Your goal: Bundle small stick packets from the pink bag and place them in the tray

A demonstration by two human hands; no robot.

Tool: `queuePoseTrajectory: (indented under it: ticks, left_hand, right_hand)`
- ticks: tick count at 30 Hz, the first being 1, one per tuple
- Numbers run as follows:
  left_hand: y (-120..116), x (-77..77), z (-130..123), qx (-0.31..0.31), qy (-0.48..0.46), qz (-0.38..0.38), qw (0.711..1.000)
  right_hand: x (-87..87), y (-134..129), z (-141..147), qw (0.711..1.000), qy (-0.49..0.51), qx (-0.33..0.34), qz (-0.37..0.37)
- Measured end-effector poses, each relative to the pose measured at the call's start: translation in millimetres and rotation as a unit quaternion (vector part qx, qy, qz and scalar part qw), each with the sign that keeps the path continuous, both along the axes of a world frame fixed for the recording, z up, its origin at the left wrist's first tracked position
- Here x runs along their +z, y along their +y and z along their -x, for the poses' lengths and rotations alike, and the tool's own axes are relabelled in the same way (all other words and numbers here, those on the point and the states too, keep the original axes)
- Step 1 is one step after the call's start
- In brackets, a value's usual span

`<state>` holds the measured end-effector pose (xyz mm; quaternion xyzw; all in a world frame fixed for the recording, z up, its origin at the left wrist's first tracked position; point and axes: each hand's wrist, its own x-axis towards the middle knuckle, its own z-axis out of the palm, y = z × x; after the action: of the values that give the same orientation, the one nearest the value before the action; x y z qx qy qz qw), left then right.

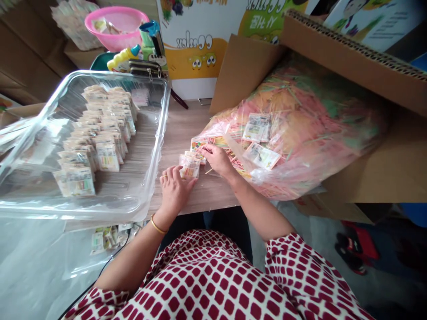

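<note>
My left hand (175,189) holds the left edge of a small clear packet of coloured sticks (191,171) on the table, with its fingers bent and thumb at the lower corner. Just right of it, my right hand (218,161) is closed in a pinch over the packet's upper edge; what its fingertips hold is too small to make out. A printed packet (197,143) lies partly under the fingers. Beside my right hand, loose thin coloured sticks (233,162) spill from the mouth of a big clear plastic bag (293,124).
To the left, a clear plastic tub (156,146) holds rows of filled packets (106,153). Two flat packets (262,155) lie on the bag, which sits in an open cardboard box (383,164). Behind stand a pink bowl (116,42), a yellow bottle (123,58) and a printed carton (196,49).
</note>
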<state>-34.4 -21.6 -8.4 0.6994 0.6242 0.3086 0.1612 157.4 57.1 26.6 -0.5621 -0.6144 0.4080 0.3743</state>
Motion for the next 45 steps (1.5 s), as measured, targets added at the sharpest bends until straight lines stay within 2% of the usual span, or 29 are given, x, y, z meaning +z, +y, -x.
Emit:
queuePoseTrajectory:
  ticks: [3, 7, 11, 15, 17, 19, 21, 24, 28, 30, 32, 34, 37, 39, 40, 43, 44, 45]
  left_hand:
    - [-6, -7.7, 0, -0.004, 0.047, 0.010, 0.999]
    - [-4, -12.7, 2, 0.002, 0.101, 0.002, 0.995]
    - [-3, -12.9, 2, 0.002, 0.107, -0.002, 0.994]
    - [-2, -11.7, 5, 0.002, 0.033, 0.005, 0.999]
    - [-1, -9.7, 9, -0.008, -0.054, 0.016, 0.998]
    - [0, -6.1, 14, -0.019, -0.170, 0.035, 0.985]
    - [1, -0.5, 16, -0.024, -0.299, 0.067, 0.952]
    - [2, 10.7, 14, -0.030, -0.478, 0.128, 0.868]
    - [6, 25.9, 5, -0.041, -0.631, 0.213, 0.745]
    - [9, 31.2, 2, -0.049, -0.679, 0.256, 0.686]
    - [11, 33.9, 1, -0.055, -0.705, 0.272, 0.653]
    - [12, 33.5, 1, -0.060, -0.715, 0.267, 0.643]
    - [14, 27.8, 1, -0.069, -0.713, 0.257, 0.648]
    - [13, 21.7, 1, -0.069, -0.687, 0.244, 0.682]
    - [13, 18.3, 1, -0.059, -0.658, 0.222, 0.718]
    - [5, 8.8, 6, 0.013, -0.486, 0.073, 0.871]
    - [1, 6.2, 9, 0.035, -0.408, 0.011, 0.912]
    - [-4, 4.0, 12, 0.045, -0.332, -0.043, 0.941]
  right_hand:
    - [-4.7, 1, 4, 1.000, -0.025, 0.012, 0.009]
    - [-3.2, -1, 3, 0.993, -0.013, 0.096, 0.070]
    - [0.8, -1, 2, 0.990, -0.048, 0.116, 0.062]
    - [0.8, -5, 7, 0.980, -0.091, 0.166, 0.057]
    - [2.7, -9, 9, 0.974, -0.095, 0.195, 0.065]
    - [7.6, -13, 10, 0.972, -0.083, 0.210, 0.069]
    - [15.4, -17, 8, 0.971, -0.062, 0.222, 0.070]
    - [30.0, -22, 8, 0.972, -0.032, 0.227, 0.060]
    - [46.0, -26, 12, 0.993, -0.023, 0.113, 0.018]
    - [49.6, -26, 12, 0.995, -0.002, 0.096, 0.001]
    - [51.2, -27, 10, 0.991, 0.011, 0.133, 0.004]
    - [52.2, -29, 7, 0.985, 0.009, 0.173, 0.020]
    - [53.0, -34, 4, 0.978, 0.043, 0.202, 0.042]
    - [49.8, -35, 3, 0.980, 0.054, 0.189, 0.043]
    - [45.9, -35, 3, 0.984, 0.043, 0.171, 0.039]
    - [24.3, -33, 3, 0.992, 0.000, 0.119, 0.041]
    - [14.8, -31, 4, 0.992, 0.002, 0.116, 0.052]
    - [5.2, -30, 5, 0.991, 0.012, 0.117, 0.068]
